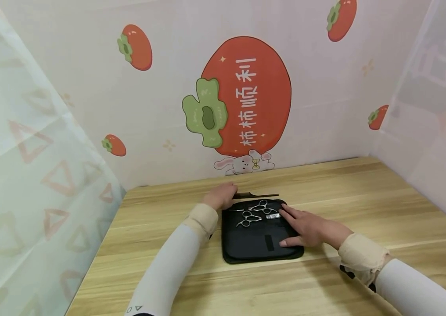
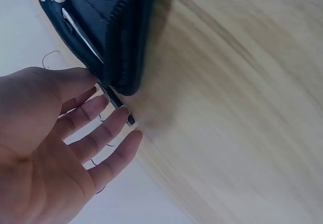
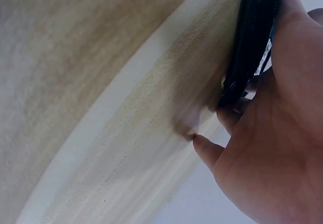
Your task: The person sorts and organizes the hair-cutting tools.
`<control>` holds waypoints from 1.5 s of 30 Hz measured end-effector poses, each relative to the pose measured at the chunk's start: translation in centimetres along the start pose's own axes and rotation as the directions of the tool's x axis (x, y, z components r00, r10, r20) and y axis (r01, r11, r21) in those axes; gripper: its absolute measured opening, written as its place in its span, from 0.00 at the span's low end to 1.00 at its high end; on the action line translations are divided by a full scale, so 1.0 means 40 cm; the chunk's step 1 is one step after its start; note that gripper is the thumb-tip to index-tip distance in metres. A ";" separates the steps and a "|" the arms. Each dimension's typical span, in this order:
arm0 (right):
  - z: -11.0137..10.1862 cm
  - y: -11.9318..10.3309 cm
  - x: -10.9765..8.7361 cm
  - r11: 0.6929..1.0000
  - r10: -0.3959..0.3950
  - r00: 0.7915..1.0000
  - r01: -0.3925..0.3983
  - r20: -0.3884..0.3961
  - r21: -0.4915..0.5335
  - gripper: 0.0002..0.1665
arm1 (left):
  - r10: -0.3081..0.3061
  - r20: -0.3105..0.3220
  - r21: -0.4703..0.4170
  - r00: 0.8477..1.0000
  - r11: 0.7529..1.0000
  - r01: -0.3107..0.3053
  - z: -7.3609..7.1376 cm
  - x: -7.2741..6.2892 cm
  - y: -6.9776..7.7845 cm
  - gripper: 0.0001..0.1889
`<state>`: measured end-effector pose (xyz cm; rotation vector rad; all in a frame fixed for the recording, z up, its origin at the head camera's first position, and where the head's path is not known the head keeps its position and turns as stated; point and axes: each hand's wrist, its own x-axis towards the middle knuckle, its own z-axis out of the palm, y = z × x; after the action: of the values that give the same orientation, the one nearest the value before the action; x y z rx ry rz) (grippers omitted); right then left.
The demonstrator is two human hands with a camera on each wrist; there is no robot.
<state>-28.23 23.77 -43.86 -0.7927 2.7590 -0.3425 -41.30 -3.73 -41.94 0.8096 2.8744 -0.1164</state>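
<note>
An open black zip case (image 1: 246,241) lies on the wooden table with several silver hair scissors (image 1: 248,218) inside, near its back. My left hand (image 1: 223,196) is at the case's back left corner. In the left wrist view its fingertips touch the end of a black comb (image 2: 116,100), and the thumb tip lies by the case corner. The comb's thin tail (image 1: 264,195) runs rightward behind the case. My right hand (image 1: 306,226) rests on the case's right side, fingers spread, thumb on the lower part. In the right wrist view its fingers lie along the case edge (image 3: 247,42).
A small silver piece (image 1: 273,216) lies in the case near the right fingertips. The wooden table (image 1: 160,210) stretches to both sides. Behind it hangs a pale cloth (image 1: 167,96) printed with red persimmons; more cloth hangs at the left and right.
</note>
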 end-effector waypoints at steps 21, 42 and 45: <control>-0.001 -0.003 -0.002 1.000 0.000 1.000 0.000 0.005 -0.003 0.63 | -0.033 -0.021 -0.006 0.999 0.999 0.033 0.015 -0.040 -0.038 0.07; 0.002 -0.011 -0.003 1.000 -0.001 1.000 0.001 -0.003 -0.001 0.63 | -0.019 -0.049 -0.032 0.999 0.999 0.017 0.001 -0.084 -0.067 0.04; 0.004 -0.011 -0.005 1.000 -0.002 1.000 0.002 -0.006 0.000 0.63 | -0.018 -0.060 -0.043 0.998 0.999 0.016 0.001 -0.088 -0.066 0.06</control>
<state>-27.79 23.50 -43.85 -0.7956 2.7642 -0.3459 -39.71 -7.78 -41.32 0.7945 2.9299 -0.0334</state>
